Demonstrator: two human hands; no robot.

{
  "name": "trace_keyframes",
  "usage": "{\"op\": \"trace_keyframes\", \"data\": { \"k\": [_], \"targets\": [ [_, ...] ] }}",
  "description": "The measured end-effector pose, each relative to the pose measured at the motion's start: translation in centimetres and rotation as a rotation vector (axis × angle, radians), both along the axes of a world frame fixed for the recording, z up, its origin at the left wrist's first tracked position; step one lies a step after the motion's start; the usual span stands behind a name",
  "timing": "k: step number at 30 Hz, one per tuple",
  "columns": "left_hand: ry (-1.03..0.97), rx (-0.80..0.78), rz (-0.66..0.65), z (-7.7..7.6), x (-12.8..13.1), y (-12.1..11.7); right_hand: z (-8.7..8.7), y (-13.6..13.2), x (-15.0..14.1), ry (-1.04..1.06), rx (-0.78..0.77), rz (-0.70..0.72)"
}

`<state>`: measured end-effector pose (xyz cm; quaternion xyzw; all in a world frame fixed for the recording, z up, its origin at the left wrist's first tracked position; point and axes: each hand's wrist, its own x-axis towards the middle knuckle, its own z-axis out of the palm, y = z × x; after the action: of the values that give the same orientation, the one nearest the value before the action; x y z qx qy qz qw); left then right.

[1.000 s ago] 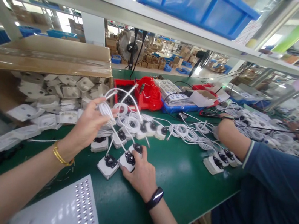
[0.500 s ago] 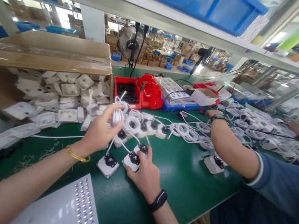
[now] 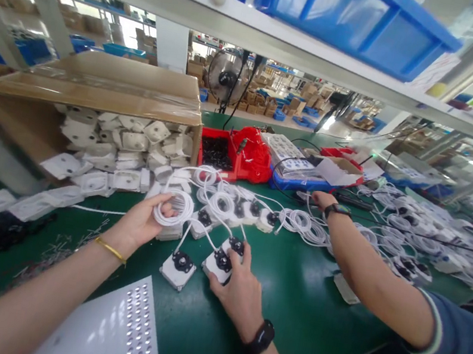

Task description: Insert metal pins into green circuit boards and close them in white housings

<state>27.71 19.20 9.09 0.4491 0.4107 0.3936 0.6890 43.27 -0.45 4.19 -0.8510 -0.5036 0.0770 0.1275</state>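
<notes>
Left hand: your left hand [image 3: 137, 227], with a thin gold bangle at the wrist, is curled around a coil of white cable [image 3: 173, 210], fingers closed on the loop, just above the green counter [image 3: 309, 310].
Right hand: your right hand [image 3: 238, 289], with a black band on the wrist, lies palm down on the counter, fingertips pressed on a small white square plastic module with a black round centre [image 3: 222, 261].
Cable: a white lead runs down from the coil toward the modules below it.
Second module: another white square module with a black centre [image 3: 178, 266] lies just left of the one you press, untouched.
Row behind: more white modules and coiled cables [image 3: 236, 204] lie across the counter beyond your hands.
Box: an open brown cardboard box on its side [image 3: 97, 87], spilling white plastic plates, stands at the left rear.
Near edge: a white perforated metal sheet [image 3: 119, 333] lies between your forearms.
Red tray: a red plastic tray of small black parts [image 3: 217, 153] stands behind the row.
Co-worker: another person's hand [image 3: 323, 200], wearing a watch, reaches in from the right among the cable coils; the blue sleeve shows at the right edge.
Above: blue plastic bins [image 3: 353, 21] stand on the shelf overhead.
</notes>
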Motion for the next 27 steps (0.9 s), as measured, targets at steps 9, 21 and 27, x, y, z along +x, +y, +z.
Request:
{"op": "trace_keyframes", "data": {
  "k": [9, 21, 27],
  "targets": [
    [0.302, 0.324, -0.030, -0.7, 5.0, 4.1, -0.5, 0.2, -0.2, -0.027, 0.022, 0.019],
    [0.184, 0.349, -0.735, -0.9, 9.1, 8.5, -0.8, 0.4, -0.3, -0.026, 0.017, 0.021],
    [0.242, 0.445, -0.875, -1.8, 10.6, 8.9, -1.0, 0.5, -0.1, -0.012, 0.004, 0.015]
  ]
}}
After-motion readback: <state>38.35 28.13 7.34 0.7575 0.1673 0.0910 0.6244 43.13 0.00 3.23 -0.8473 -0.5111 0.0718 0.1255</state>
